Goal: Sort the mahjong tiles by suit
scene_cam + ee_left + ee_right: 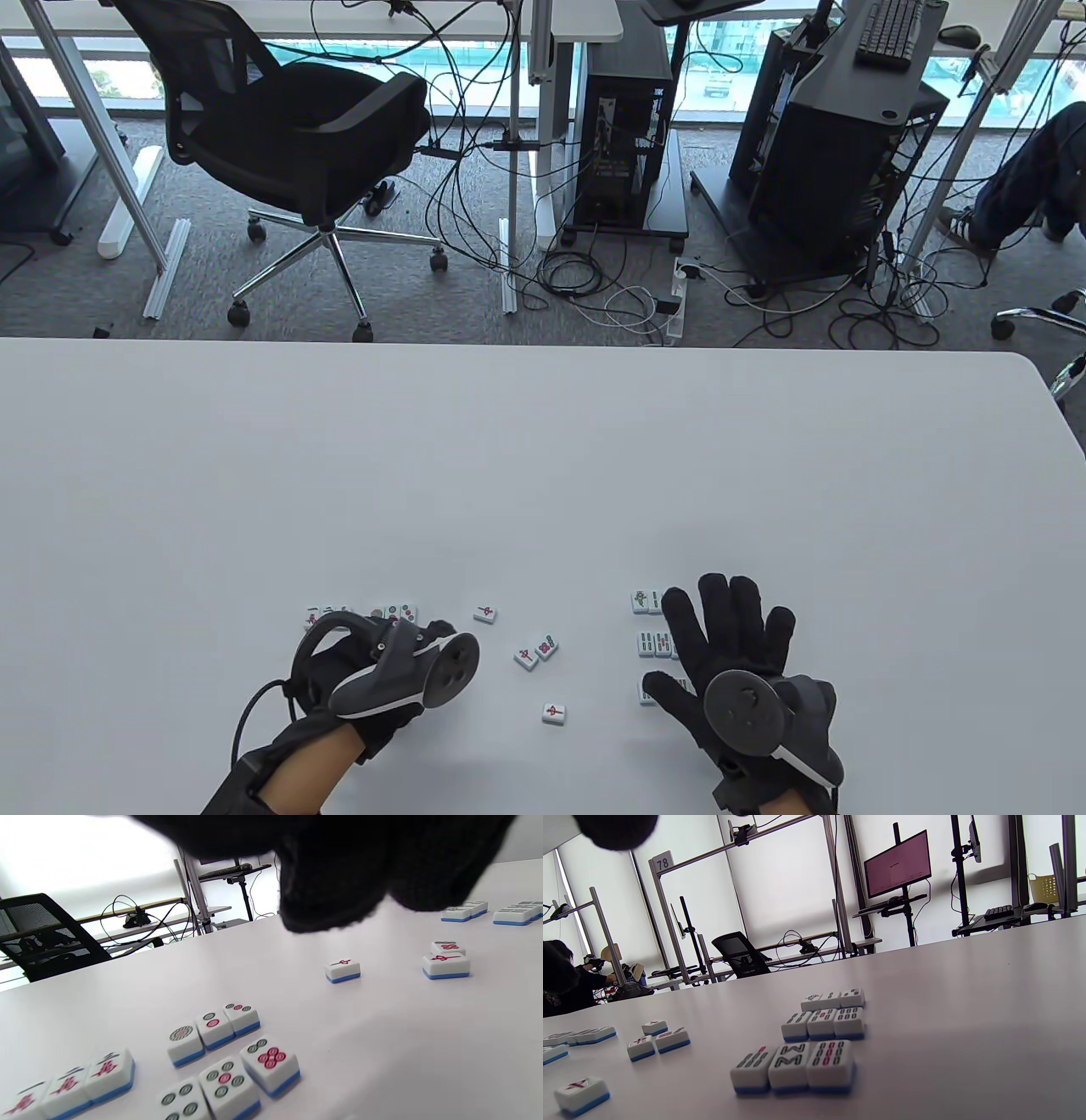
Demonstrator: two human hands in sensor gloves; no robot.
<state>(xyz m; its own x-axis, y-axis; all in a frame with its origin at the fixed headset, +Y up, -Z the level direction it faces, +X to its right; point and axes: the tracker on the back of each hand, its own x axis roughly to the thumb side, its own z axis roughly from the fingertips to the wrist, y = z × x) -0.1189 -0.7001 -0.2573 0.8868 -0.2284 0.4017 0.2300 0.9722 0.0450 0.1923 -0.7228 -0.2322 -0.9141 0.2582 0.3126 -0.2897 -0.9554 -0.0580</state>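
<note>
We see the right hand [736,658] spread wide with straight fingers above the bamboo tiles [814,1035], which lie in three rows at the near right of the table [543,458]. The left hand [386,666] hangs over the circle tiles [225,1056] at the near left; its fingers look loosely curled and hold nothing. Four loose tiles [536,652] lie between the hands.

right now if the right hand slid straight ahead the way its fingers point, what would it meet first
Probably nothing: the black-gloved right hand hovers over the bamboo-suit white tiles, fingers pointing to the far edge, and the bare white table lies ahead. Its height is unclear.
</note>
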